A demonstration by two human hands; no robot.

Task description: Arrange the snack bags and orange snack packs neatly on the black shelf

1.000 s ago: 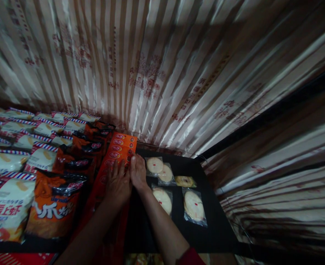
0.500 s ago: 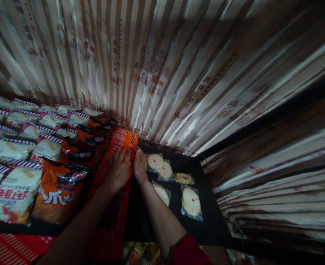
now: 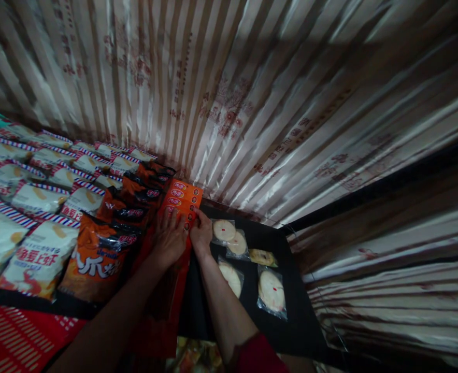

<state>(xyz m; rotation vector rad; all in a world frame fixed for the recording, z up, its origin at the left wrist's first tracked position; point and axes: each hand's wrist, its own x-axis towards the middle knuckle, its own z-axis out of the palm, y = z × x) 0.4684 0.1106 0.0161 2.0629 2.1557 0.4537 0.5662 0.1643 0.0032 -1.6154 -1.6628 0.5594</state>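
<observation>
An overlapping row of orange-red packets (image 3: 184, 190) runs from the back of the black shelf toward the front. My left hand (image 3: 170, 239) lies on these packets, palm down, with its fingers spread. At their right edge is my right hand (image 3: 201, 230), its fingertips touching the border of the packets. Its fingers are bent and close together; whether they pinch an edge is too dark to tell. Just right of it, round white crackers in clear wrappers (image 3: 224, 229) lie flat on the black surface (image 3: 260, 331).
Rows of white snack bags (image 3: 38, 251) and orange-and-black bags (image 3: 97, 259) stand at the left. A small yellow packet (image 3: 263, 257) lies among the crackers. Behind hangs a pleated printed curtain (image 3: 229, 93), with a dark bar (image 3: 330, 204) at right. A red basket (image 3: 23, 336) is at lower left.
The view has shifted, so the shelf goods appear farther right. My left hand's fingers are spread wider on the packets, while my right hand stays at their right edge.
</observation>
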